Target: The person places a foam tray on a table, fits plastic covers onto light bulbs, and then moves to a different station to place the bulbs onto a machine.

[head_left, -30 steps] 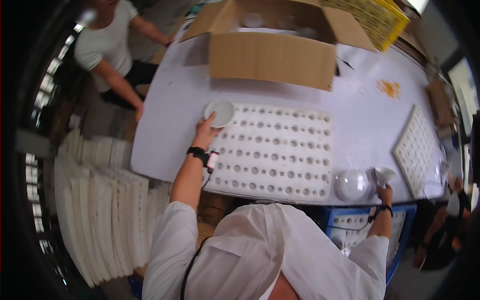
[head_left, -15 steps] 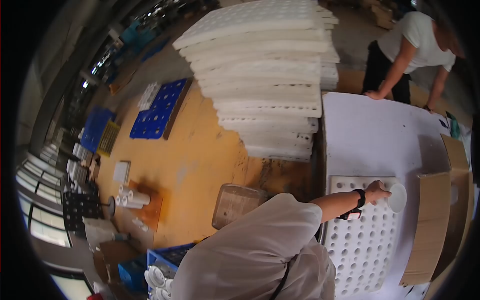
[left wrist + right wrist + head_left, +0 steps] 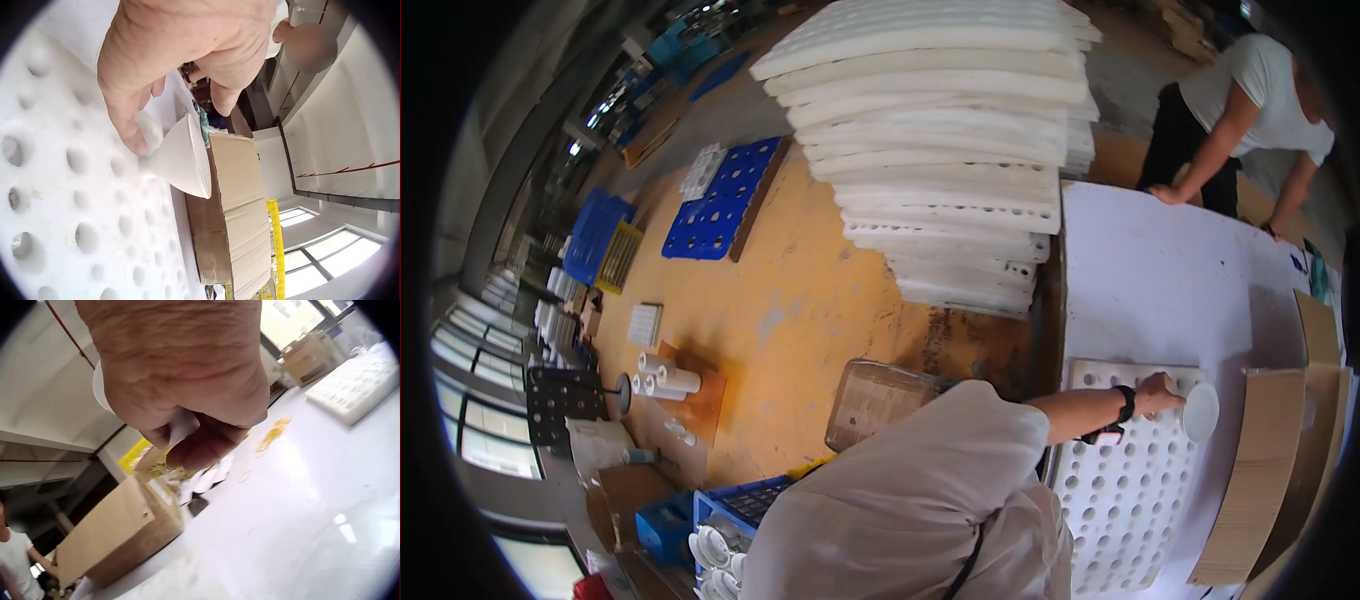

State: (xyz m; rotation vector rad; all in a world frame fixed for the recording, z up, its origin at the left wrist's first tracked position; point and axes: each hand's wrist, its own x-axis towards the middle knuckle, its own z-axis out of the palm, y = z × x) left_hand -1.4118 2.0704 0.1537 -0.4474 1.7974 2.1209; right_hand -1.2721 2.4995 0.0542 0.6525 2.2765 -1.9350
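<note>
A white foam board [image 3: 1090, 515] with rows of round holes lies on the table. At its far corner, in the left wrist view, a white flared cup [image 3: 182, 156] leans with its narrow end against the board [image 3: 50, 187]. My left hand [image 3: 181, 50] is over it, index finger down by the narrow end, thumb apart from the cup; in the head view that hand [image 3: 1157, 394] is beside the cup [image 3: 1200, 412]. My right hand [image 3: 181, 375], seen only in the right wrist view, curls its fingers round a white cup [image 3: 183, 425], mostly hidden behind the hand.
An open cardboard box [image 3: 1250, 470] stands beyond the board. Stacked foam boards [image 3: 940, 130] rise beside the table [image 3: 1160, 270], where a person [image 3: 1220, 120] leans. In the right wrist view, orange bands [image 3: 274, 434] and another holed board [image 3: 356, 387] lie on the table.
The head view has swung left, away from my right hand, and now shows the floor and stacked boards. My left hand has drawn slightly back from the cup's rim.
</note>
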